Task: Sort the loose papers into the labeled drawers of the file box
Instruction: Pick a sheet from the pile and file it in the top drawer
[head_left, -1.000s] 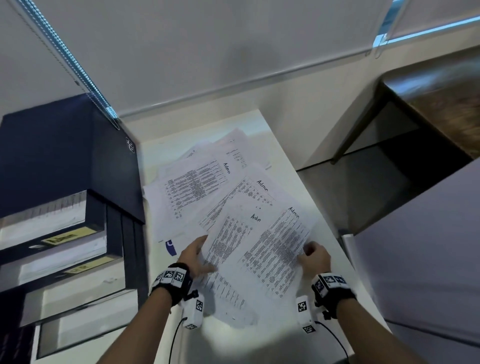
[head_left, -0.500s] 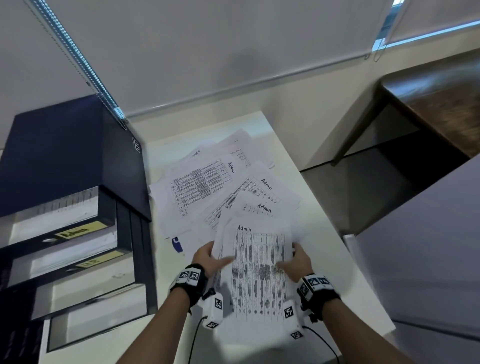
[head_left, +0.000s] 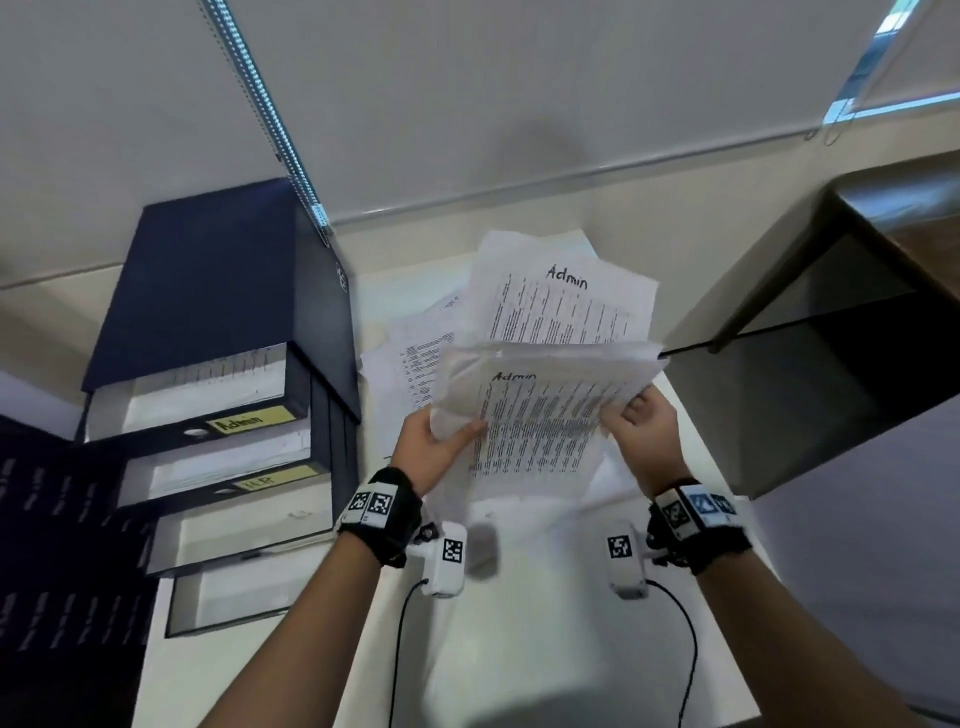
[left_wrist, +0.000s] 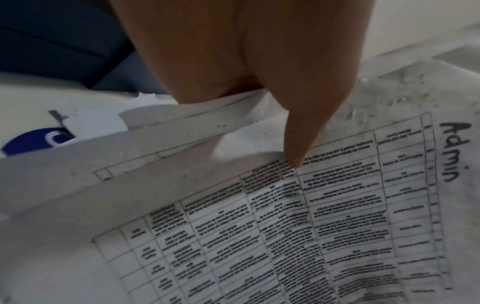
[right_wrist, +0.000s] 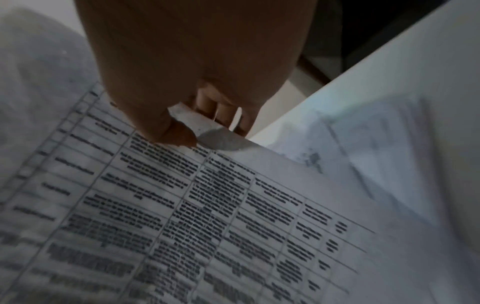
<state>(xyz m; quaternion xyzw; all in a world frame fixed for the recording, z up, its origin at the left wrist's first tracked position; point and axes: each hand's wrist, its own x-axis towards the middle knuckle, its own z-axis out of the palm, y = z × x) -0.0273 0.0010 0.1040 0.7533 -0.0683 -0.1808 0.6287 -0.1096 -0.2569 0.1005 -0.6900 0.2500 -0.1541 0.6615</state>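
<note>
A stack of printed sheets headed "Admin" (head_left: 540, 415) is lifted off the white table. My left hand (head_left: 441, 441) grips its left edge, thumb on top (left_wrist: 298, 131). My right hand (head_left: 641, 421) pinches its right edge, thumb over the sheets (right_wrist: 168, 127). More loose papers (head_left: 566, 296), one headed "Admin", lie on the table behind. The dark blue file box (head_left: 218, 322) stands at the left with its drawers pulled out. Its top drawer carries a yellow "Admin" label (head_left: 249, 420), and the one below has another yellow label (head_left: 275, 479).
A white table (head_left: 519, 623) carries everything; its right edge drops to a dark floor. A dark wooden desk (head_left: 893, 249) stands at the far right. A blind with a bead chain (head_left: 270, 104) hangs behind the file box. A blue mark (left_wrist: 33, 142) shows on the table under the papers.
Both hands squared the sheets into one stack, then lifted it off the table. The view has shifted right and closer, so the file box now sits nearer the middle.
</note>
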